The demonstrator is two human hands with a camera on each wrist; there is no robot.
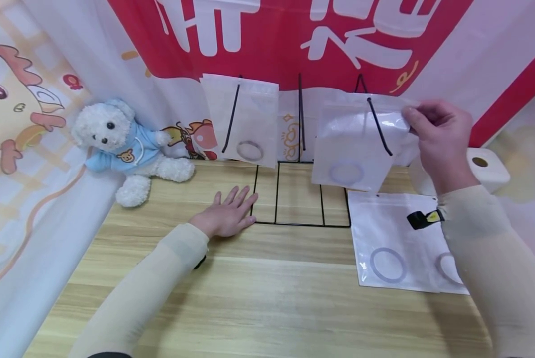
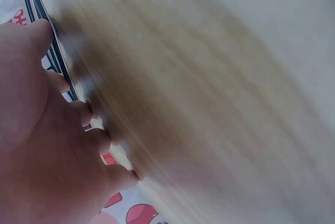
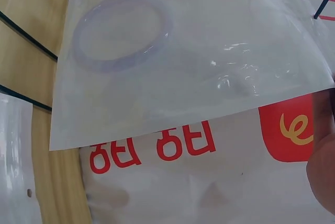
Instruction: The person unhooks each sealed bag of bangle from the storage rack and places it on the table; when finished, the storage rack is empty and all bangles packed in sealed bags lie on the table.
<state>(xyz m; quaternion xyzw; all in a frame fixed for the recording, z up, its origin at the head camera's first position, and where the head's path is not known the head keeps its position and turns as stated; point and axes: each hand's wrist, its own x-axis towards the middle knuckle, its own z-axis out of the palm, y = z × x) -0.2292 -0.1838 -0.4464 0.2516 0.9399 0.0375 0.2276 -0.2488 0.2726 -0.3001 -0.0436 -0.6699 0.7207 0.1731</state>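
My right hand [image 1: 444, 134] pinches the upper right edge of a clear-and-white zip bag [image 1: 339, 139] with a pale lavender ring, like a bangle, in it. A black hook of the wire display rack [image 1: 312, 225] passes through near the bag's top. In the right wrist view the bag [image 3: 199, 77] fills the upper part, and only part of the thumb shows at the right edge. My left hand [image 1: 227, 214] rests palm down on the wooden table with fingers spread, beside the rack's base. Another bag [image 1: 254, 109], holding a darker ring, hangs on the left hook.
Flat bags [image 1: 401, 238] with rings lie on the table at the right, partly under my right arm. Behind that forearm stands a white tissue roll [image 1: 491, 171]. A white plush bear [image 1: 124, 139] in a blue hoodie sits at the left, against a printed cloth backdrop.
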